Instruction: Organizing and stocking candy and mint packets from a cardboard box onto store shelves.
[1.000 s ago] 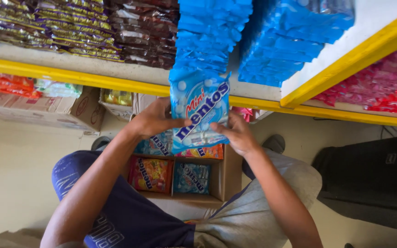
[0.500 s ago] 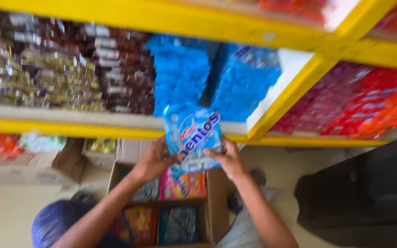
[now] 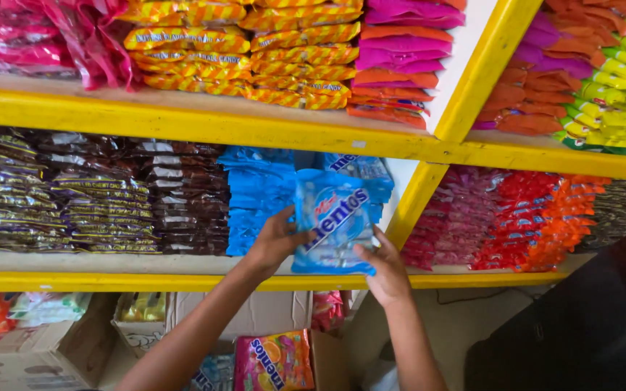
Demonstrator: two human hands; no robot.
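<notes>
Up against the blue stacks [image 3: 255, 206], both hands' grip [image 3: 278, 239] [image 3: 384, 269] clasps a blue candy bag [image 3: 333, 221].

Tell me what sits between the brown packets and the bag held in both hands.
In the head view, a stack of plain blue bags fills the shelf between the brown packets and the held blue bag.

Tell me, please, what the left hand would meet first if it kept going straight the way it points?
Probably the stack of blue packets on the shelf, just beyond the left hand gripping the blue candy bag; depth is unclear.
</notes>
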